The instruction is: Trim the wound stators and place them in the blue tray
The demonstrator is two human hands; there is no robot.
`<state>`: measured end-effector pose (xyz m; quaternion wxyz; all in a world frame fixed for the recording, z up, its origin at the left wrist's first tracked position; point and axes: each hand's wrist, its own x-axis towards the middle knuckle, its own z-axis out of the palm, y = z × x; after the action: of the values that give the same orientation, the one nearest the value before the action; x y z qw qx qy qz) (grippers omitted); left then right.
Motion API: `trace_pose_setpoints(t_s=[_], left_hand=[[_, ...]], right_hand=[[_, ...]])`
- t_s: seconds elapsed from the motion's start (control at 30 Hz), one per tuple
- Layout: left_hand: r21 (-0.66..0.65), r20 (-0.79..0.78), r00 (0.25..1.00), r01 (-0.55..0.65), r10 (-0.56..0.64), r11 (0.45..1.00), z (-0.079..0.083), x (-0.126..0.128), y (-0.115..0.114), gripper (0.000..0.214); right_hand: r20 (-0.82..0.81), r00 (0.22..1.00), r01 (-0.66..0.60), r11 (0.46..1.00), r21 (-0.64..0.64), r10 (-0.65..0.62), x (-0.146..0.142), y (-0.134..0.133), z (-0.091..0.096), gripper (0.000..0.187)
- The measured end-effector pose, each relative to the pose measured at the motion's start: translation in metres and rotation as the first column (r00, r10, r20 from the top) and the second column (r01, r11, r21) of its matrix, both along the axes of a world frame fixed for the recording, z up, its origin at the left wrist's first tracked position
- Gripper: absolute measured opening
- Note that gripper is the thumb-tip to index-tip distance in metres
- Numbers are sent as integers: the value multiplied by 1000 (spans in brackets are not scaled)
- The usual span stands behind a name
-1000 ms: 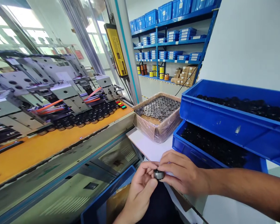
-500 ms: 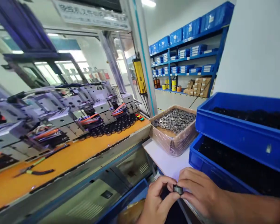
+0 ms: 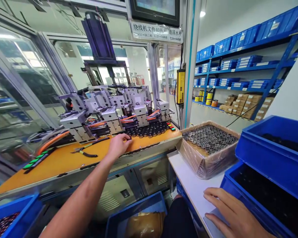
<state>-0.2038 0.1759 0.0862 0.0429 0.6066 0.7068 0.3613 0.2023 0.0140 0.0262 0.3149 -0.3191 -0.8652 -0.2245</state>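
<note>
My left hand reaches over the orange bench top, its thumb and fingers pinched around a small dark round part, mostly hidden by the fingertips. Just beyond them stand rows of similar black round parts, packed side by side in front of the winding machine heads. My right hand hovers low at the right with its fingers apart and nothing in them. It is above the edge of the white table, beside the lower blue bin.
Pliers lie on the bench left of my hand. On the white table stands a plastic-lined carton of metal rings. Stacked blue bins hold dark parts. Below the bench sits another blue bin with a brown package.
The view has turned left. My hands, earlier together around the small dark part, are now apart. The left has moved out to the bench with it; the right has let go and opened.
</note>
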Motion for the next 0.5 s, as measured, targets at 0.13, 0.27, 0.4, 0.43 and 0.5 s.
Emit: trace_pose_setpoints(t_s=[0.13,0.27,0.4,0.43,0.5], left_hand=[[-82,-98,984,-158,150,984,-1,-29,29,18],[-95,-129,978,-176,164,980,-8,-37,32,18],[-90,-184,976,-138,119,986,-6,-36,18,16],[-84,-211,971,-129,109,988,-3,-31,15,16],[-55,-273,959,-95,76,994,5,-12,11,23]], right_hand=[[53,998,-24,999,29,22,5,3,4,33],[65,998,4,1000,1,-4,40,19,3,32],[4,976,213,960,-182,-216,100,48,-9,31],[-9,954,287,918,-274,-301,113,54,-13,32],[70,898,405,753,-518,-435,131,64,-22,31]])
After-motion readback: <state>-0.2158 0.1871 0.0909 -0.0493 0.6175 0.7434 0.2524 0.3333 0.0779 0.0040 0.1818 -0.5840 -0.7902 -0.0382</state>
